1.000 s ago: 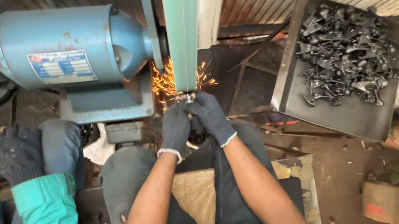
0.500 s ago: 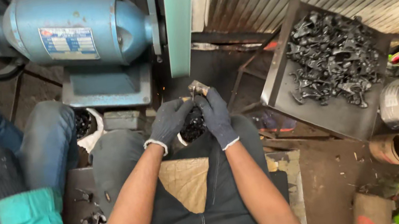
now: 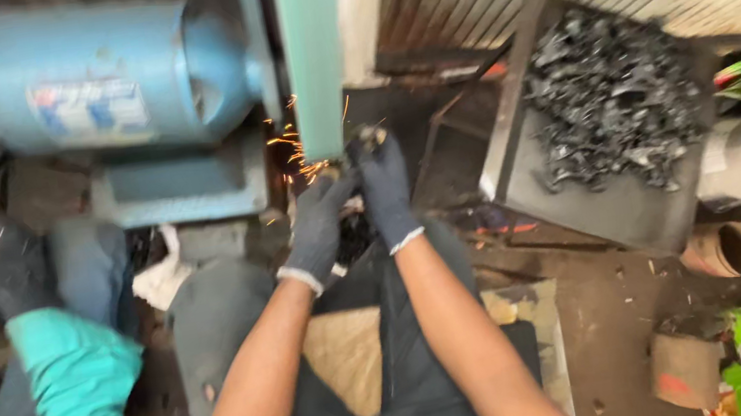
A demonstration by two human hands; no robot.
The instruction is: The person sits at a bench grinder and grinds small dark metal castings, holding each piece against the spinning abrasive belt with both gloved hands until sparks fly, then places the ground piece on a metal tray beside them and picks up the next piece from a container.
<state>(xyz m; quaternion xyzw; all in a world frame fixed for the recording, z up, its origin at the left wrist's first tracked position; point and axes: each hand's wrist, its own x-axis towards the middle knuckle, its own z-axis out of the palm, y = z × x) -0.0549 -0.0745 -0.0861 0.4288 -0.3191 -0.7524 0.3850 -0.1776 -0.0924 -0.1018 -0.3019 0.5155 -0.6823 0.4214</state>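
Sparks point(image 3: 294, 145) fly again at the green belt guard point(image 3: 313, 45): half a second ago both hands were drawn back toward the lap with the small metal piece point(image 3: 366, 141) held off the machine and nothing glowing. Now the piece is pushed up against the grinding edge at twelve o'clock from the person's lap, so another pass of grinding is under way. The left hand point(image 3: 317, 222), in a dark glove, curls close beside the right hand point(image 3: 384, 185), whose gloved fingertips pinch the piece; the two are pressed nearly together. The blue motor point(image 3: 104, 77) sits at ten o'clock. A tray of dark metal parts point(image 3: 615, 99) lies at two o'clock. A co-worker's teal sleeve point(image 3: 72, 413) is at eight o'clock.
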